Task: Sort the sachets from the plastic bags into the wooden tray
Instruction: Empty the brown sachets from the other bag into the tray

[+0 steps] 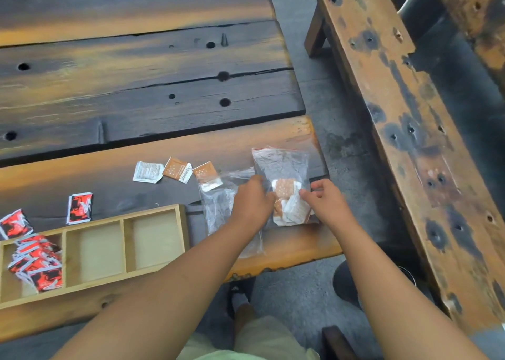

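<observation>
A clear zip bag (281,165) with a red seal lies near the table's right end, holding several orange and white sachets (289,204). My left hand (252,201) and my right hand (325,198) pinch this bag from either side. A second clear bag (218,209) lies flat under my left forearm. Three loose sachets (177,169), one white and two orange, lie left of the bags. The wooden tray (155,209) has three compartments; its left one holds several red and black sachets (38,264). Two more red and black sachets (79,208) lie behind the tray.
The table (136,86) is made of dark and orange planks with holes; its right edge ends just past the bags. A worn wooden bench (396,100) stands to the right across a grey floor gap. My feet show below the table edge.
</observation>
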The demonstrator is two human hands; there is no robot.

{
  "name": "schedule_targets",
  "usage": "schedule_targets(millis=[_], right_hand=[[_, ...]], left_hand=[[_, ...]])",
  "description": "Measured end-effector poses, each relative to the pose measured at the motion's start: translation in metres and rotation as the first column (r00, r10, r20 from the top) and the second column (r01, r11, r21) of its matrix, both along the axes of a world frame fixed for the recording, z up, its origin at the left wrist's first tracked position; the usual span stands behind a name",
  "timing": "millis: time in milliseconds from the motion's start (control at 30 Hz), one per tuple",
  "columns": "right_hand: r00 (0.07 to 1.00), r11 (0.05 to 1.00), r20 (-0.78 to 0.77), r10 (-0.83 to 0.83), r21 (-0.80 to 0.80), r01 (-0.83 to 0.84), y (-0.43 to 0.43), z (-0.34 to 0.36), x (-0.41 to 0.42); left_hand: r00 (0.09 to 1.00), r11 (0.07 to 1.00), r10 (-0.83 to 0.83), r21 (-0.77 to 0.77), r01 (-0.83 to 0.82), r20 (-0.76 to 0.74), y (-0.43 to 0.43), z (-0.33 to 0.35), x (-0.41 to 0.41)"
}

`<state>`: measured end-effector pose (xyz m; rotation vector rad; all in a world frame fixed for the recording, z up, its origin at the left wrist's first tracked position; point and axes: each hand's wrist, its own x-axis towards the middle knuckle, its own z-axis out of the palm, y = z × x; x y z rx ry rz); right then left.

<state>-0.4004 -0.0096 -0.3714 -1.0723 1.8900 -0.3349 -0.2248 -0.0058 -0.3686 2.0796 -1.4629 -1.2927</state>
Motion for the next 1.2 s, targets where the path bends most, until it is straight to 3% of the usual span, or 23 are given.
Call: schedule_targets(millis=[167, 333, 533, 800, 1000, 1200], right_hand=[[0.986, 0.991, 0.101, -0.135, 0.000, 0.135, 0.009, -0.012, -0.002], [0.901, 0.959, 0.377, -0.217, -0.093, 0.269, 0.023, 0.004, -0.007], [0.869, 0.969, 0.486, -0.096, -0.153, 0.193, 0.021, 0.037, 0.021], [0.855, 0.985, 0.516, 0.053, -0.167, 0.040, 0.036, 0.068, 0.116], [0.857, 0.984, 0.485, 0.172, -0.132, -0.122, 0.056, 0.093, 0.181], [0.888, 0.912, 0.340, 0.310, -0.370, -0.177, 0.043, 0.152, 0.228]], left_hand=[[0.914, 0.961, 0.275, 0.110, -0.253, -0.297, 0.000, 0.005, -0.014], [0.865, 0.972, 0.232, 0.065, -0.227, -0.445, 0.006, 0.018, -0.011], [0.795, 0.952, 0.275, 0.039, -0.303, -0.541, 0.011, 0.043, 0.029], [0.689, 0.929, 0.316, 0.065, -0.365, -0.652, 0.047, 0.064, 0.122], [0.658, 0.895, 0.352, 0.035, -0.444, -0.665, 0.081, 0.081, 0.189], [0.667, 0.889, 0.313, -0.038, -0.456, -0.677, 0.105, 0.107, 0.246]])
